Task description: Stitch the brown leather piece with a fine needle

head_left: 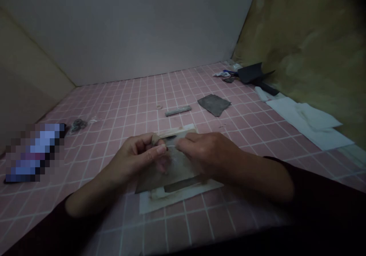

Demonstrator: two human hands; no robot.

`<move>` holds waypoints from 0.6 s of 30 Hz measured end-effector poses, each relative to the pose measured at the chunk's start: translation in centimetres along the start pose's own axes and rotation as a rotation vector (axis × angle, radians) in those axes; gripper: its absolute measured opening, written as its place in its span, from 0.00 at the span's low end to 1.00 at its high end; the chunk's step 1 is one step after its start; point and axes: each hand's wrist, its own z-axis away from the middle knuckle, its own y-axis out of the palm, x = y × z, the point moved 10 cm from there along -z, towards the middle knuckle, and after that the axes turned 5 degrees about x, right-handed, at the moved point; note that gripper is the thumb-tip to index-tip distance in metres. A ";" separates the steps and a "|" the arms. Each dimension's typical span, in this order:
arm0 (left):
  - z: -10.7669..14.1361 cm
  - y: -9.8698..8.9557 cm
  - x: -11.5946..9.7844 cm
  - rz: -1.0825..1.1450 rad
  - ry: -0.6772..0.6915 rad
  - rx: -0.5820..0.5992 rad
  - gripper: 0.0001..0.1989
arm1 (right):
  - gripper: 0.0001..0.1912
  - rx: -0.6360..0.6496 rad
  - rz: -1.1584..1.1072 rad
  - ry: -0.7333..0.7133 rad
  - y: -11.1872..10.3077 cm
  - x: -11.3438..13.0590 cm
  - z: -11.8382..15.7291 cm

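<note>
Both hands are raised close together over a grey-brown sheet (183, 164), which lies on a white paper (151, 208) with brownish marks. My left hand (143, 153) is closed, thumb and fingers pinched on something small that I cannot make out. My right hand (206, 149) is closed too, its fingertips pressed together near the left ones. A thin pale line shows between the two sets of fingertips. What the right fingers hold is hidden. A dark narrow gap shows at the far edge of the sheet, behind the fingertips.
Beyond the hands lie a grey rod (177, 111), a small ring (159, 107) and a dark grey square (214, 105). On the left are a phone (37, 153) and dark rings (79, 125). White papers (309, 122) and a black dustpan-like piece (251, 74) lie right.
</note>
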 end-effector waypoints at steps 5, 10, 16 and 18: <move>0.2 -0.4 -0.9 -0.071 0.110 -0.060 0.08 | 0.08 0.107 -0.376 0.006 0.2 -0.1 -0.6; 0.2 -0.4 -0.9 -0.055 0.113 -0.063 0.07 | 0.08 0.071 -0.334 0.009 0.0 -0.5 -0.6; 0.1 -0.1 -0.2 0.000 0.042 -0.001 0.07 | 0.06 -0.040 -0.028 -0.008 -0.4 -0.1 0.0; 0.1 -0.4 -0.5 -0.022 0.078 -0.044 0.05 | 0.06 -0.013 -0.194 -0.026 -0.4 0.0 -0.2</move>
